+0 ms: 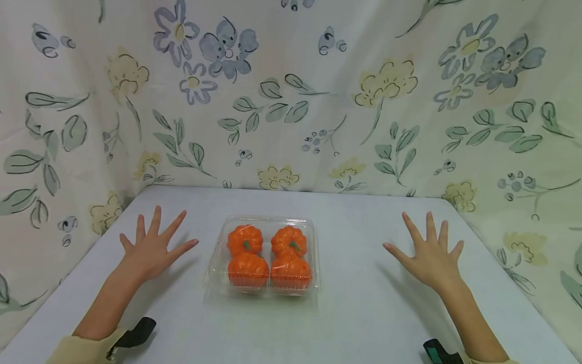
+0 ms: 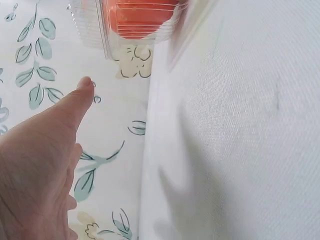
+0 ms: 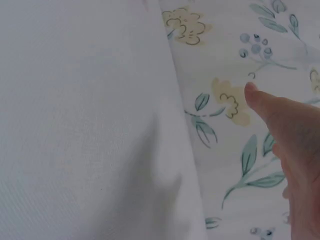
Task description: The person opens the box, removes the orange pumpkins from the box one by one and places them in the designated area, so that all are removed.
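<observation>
A clear plastic clamshell box (image 1: 316, 253) sits on the white table, between the two hands. Inside it are several small orange pumpkins (image 1: 248, 270), two of them showing green stems. To the left of the box my left hand (image 1: 150, 250) is held with fingers spread wide and nothing in it. My right hand (image 1: 432, 260) is spread the same way, farther off on the right side, also holding nothing. Both hands cast shadows on the tabletop. In the left wrist view the left thumb (image 2: 75, 102) points toward the box, apart from it.
The white table (image 1: 354, 323) has its far edge against a floral curtain (image 1: 282, 141), which also runs along both sides. Dark wrist devices show at the left cuff (image 1: 136, 333) and the right cuff (image 1: 438, 352).
</observation>
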A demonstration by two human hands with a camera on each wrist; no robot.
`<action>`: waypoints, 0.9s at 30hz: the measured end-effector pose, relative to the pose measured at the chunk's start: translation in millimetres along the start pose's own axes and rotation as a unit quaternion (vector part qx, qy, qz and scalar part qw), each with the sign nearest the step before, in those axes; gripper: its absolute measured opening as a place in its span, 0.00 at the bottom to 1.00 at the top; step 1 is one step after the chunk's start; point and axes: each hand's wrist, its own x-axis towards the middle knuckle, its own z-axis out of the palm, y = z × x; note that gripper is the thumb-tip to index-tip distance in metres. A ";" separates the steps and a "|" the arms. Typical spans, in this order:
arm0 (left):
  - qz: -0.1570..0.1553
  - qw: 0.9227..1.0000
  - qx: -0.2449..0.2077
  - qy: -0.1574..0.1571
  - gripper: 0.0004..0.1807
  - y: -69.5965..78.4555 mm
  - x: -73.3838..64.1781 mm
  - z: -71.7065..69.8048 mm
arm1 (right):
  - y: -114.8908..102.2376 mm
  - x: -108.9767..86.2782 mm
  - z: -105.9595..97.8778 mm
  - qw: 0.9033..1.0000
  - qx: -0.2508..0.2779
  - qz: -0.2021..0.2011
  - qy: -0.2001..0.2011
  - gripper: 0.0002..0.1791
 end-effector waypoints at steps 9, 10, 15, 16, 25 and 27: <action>0.012 1.000 -0.008 -0.004 0.52 3.3 2.3 3.5 | -17.5 2.8 -3.5 1.000 0.006 -0.012 0.004 0.56; 0.015 1.000 -0.012 -0.004 0.51 3.6 2.4 3.9 | -20.2 3.2 -3.8 1.000 0.005 -0.014 0.005 0.56; 0.044 0.997 -0.061 -0.011 0.47 3.0 0.2 8.2 | -37.7 7.2 -5.9 1.000 0.009 -0.027 0.005 0.54; 0.051 0.996 -0.076 -0.010 0.46 3.1 -0.8 9.4 | -41.7 8.2 -6.4 0.999 0.012 -0.029 0.004 0.54; 0.100 0.949 -0.300 -0.011 0.31 12.6 -13.5 19.3 | -82.1 12.6 -4.4 0.998 0.024 -0.058 0.008 0.51; 0.086 0.922 -0.375 -0.048 0.32 17.5 -14.3 21.5 | -91.2 13.2 -3.0 0.997 0.028 -0.064 0.010 0.50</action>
